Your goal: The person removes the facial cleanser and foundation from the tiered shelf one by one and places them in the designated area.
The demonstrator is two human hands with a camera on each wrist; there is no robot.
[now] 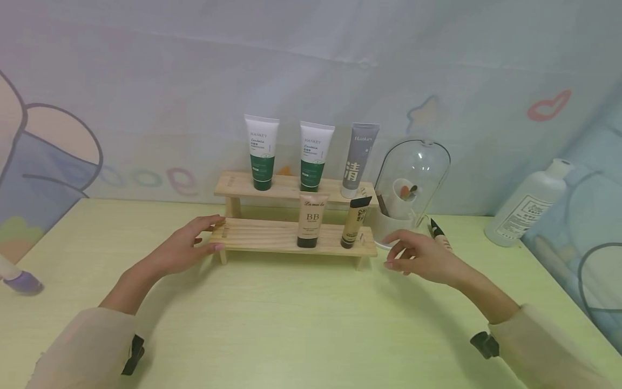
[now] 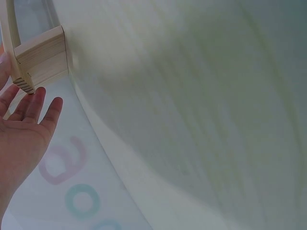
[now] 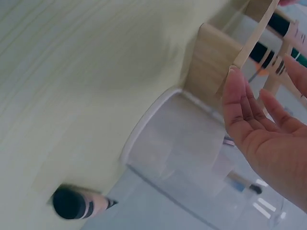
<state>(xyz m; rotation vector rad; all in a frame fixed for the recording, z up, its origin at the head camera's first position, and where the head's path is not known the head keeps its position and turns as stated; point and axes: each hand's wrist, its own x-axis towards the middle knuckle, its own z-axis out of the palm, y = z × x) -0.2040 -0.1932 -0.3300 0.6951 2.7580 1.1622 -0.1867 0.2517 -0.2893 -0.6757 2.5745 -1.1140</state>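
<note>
My left hand is at the left end of a two-step wooden display rack; its fingers and thumb touch the end of the lower board. In the left wrist view the fingers are extended at the board's end. My right hand hovers just off the rack's right end, fingers loosely bent, holding nothing. On the upper step stand two white-and-green tubes and a grey tube. A beige BB cream tube and a gold tube with a black top stand on the lower step.
Behind my right hand stands a clear domed holder with brushes inside. A black-tipped tube lies beside it. A white bottle leans at the far right. A purple-tipped object shows at the left edge.
</note>
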